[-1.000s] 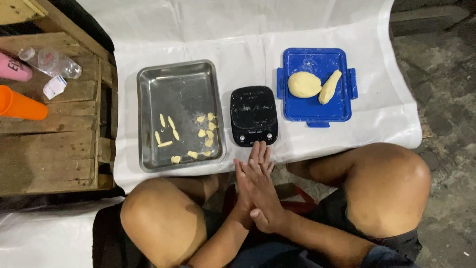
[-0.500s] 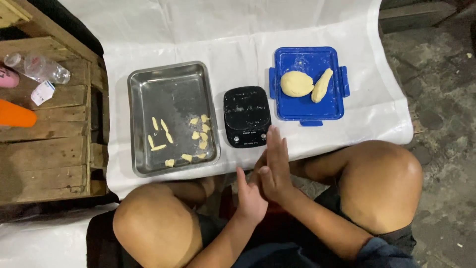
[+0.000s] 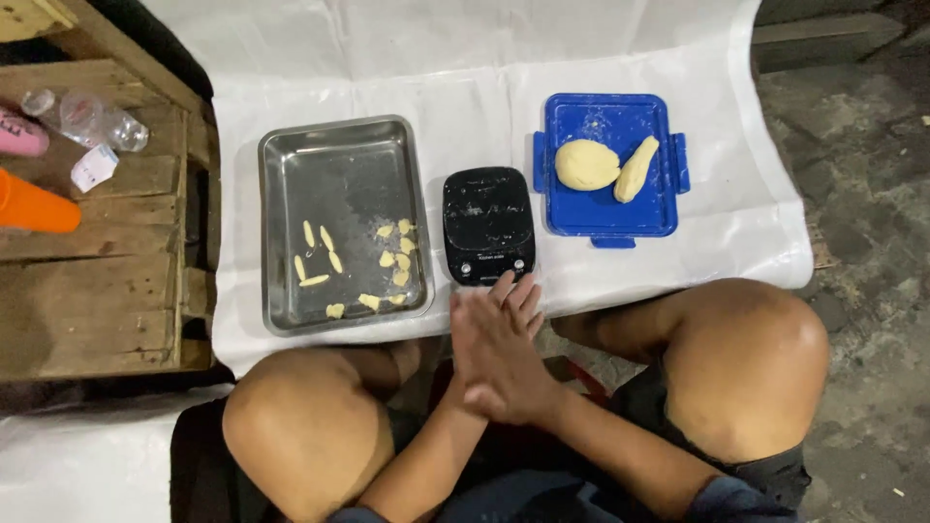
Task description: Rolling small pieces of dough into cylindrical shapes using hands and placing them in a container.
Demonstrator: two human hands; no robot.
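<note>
My left hand (image 3: 462, 334) and my right hand (image 3: 506, 353) are pressed palm to palm above my lap, the right one on top with its fingertips at the near edge of a black kitchen scale (image 3: 487, 223). Whatever lies between the palms is hidden. Left of the scale stands a metal tray (image 3: 276, 232) with several small pale dough pieces (image 3: 387, 261) in its near half. To the right of the scale, a blue plastic lid (image 3: 605, 218) carries a round dough lump (image 3: 585, 165) and a longer dough roll (image 3: 635, 169).
Everything rests on a white sheet (image 3: 387, 58) spread over the ground. A wooden pallet (image 3: 97, 291) at the left holds a crushed plastic bottle (image 3: 87, 116), an orange cup (image 3: 34, 208) and a pink item (image 3: 19, 134). My bare knees flank the hands. Rough concrete (image 3: 872, 242) lies right.
Half a second ago my right hand had slid forward past the left. Now the palms lie over each other again, as they did one second ago.
</note>
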